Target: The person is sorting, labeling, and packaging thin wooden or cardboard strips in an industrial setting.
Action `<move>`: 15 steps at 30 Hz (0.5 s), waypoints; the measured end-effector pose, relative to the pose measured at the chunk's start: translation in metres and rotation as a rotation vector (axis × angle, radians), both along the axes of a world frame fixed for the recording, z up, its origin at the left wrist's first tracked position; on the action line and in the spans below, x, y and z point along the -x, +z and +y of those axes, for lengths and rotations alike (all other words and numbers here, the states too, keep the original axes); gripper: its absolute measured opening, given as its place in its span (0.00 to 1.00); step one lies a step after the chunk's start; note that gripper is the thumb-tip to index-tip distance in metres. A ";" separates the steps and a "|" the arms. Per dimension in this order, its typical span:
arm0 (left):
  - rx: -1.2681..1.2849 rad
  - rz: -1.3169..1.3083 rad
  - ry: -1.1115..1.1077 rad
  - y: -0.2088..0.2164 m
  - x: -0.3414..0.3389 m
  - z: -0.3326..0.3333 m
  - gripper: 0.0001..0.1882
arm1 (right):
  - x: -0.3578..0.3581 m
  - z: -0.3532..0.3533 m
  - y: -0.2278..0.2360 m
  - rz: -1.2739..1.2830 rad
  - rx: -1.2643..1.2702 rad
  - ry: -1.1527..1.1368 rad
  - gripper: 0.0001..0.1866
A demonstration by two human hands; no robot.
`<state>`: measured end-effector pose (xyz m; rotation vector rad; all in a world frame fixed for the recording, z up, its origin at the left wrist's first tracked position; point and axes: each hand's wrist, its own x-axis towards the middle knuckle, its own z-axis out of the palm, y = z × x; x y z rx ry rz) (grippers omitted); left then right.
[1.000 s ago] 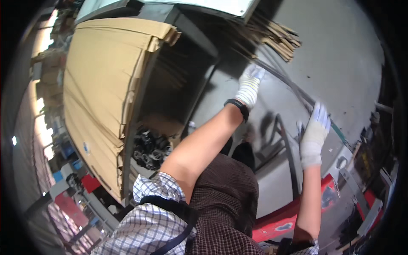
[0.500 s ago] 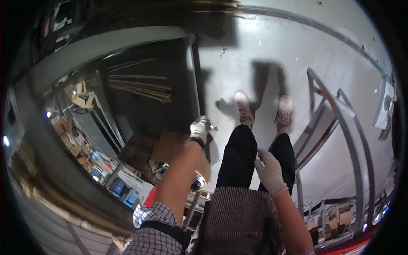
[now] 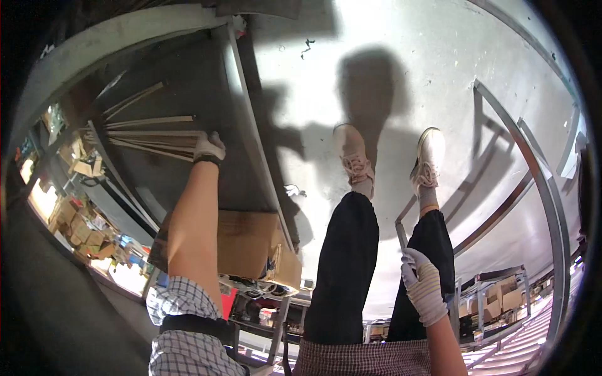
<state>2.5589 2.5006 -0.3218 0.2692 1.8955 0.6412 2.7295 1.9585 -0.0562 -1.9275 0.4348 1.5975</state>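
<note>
My left hand point(image 3: 209, 146), in a white glove, reaches over a dark tabletop. Its fingers close at the near ends of several thin beige strips point(image 3: 157, 139) that lie fanned out there; the exact grip is partly hidden. My right hand point(image 3: 425, 287), also gloved, hangs in front of my right leg with its fingers curled in. Whether anything is inside it cannot be made out. Just above its fingertips shows a grey metal bar point(image 3: 402, 234).
A cardboard box point(image 3: 249, 241) sits below the tabletop's near end. The table's metal edge point(image 3: 254, 128) runs along its right side. A metal frame point(image 3: 523, 153) stands at the right. A white scrap point(image 3: 293, 190) lies on the pale floor point(image 3: 301, 94). Boxes point(image 3: 495, 301) fill a shelf at lower right.
My left hand has moved from beside the table's edge over the tabletop to the strips. My right hand has shifted slightly right and down in view, its fingers more curled. The view has shifted too.
</note>
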 end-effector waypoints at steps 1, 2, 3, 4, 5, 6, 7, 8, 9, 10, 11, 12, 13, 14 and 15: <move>-0.011 -0.021 0.000 0.000 0.003 0.003 0.18 | -0.003 0.004 0.001 -0.003 0.000 0.008 0.17; -0.025 -0.046 -0.001 0.000 0.004 0.006 0.18 | -0.007 0.008 0.002 -0.013 -0.022 0.010 0.17; -0.040 -0.073 -0.001 0.002 0.006 0.004 0.18 | -0.009 0.010 0.006 -0.017 -0.040 0.011 0.17; -0.053 -0.093 -0.001 0.005 0.007 0.002 0.17 | -0.010 0.006 0.005 -0.089 -0.058 0.132 0.17; -0.071 -0.104 -0.011 0.011 0.010 -0.001 0.17 | -0.013 0.009 0.009 -0.088 -0.061 0.135 0.17; -0.082 -0.106 -0.015 0.020 0.014 0.007 0.17 | -0.018 0.015 0.014 -0.101 -0.065 0.154 0.17; -0.072 -0.047 -0.175 0.027 0.022 0.013 0.14 | -0.023 0.019 0.017 -0.116 -0.070 0.173 0.17; -0.062 0.016 -0.335 0.036 0.031 0.018 0.12 | -0.020 0.017 0.018 -0.158 -0.119 0.161 0.17; -0.054 0.077 -0.494 0.043 0.037 0.023 0.10 | -0.021 0.020 0.020 -0.167 -0.132 0.157 0.17; -0.068 0.213 -0.746 0.057 0.037 0.019 0.08 | -0.023 0.022 0.022 -0.135 -0.141 0.119 0.17; -0.082 0.210 -0.747 0.061 0.028 0.017 0.08 | -0.024 0.024 0.022 -0.102 -0.152 0.080 0.17; -0.108 0.049 -0.478 0.074 0.004 -0.003 0.09 | -0.025 0.020 0.021 -0.055 -0.125 0.031 0.17; -0.146 -0.096 -0.218 0.095 -0.007 -0.006 0.10 | -0.024 0.019 0.022 -0.044 -0.138 0.022 0.17; -0.151 -0.354 0.003 0.100 0.003 -0.005 0.10 | -0.024 0.017 0.021 -0.119 -0.161 0.087 0.16; -0.030 -0.420 -0.053 0.113 -0.019 -0.046 0.10 | -0.026 0.011 0.021 -0.206 -0.149 0.166 0.16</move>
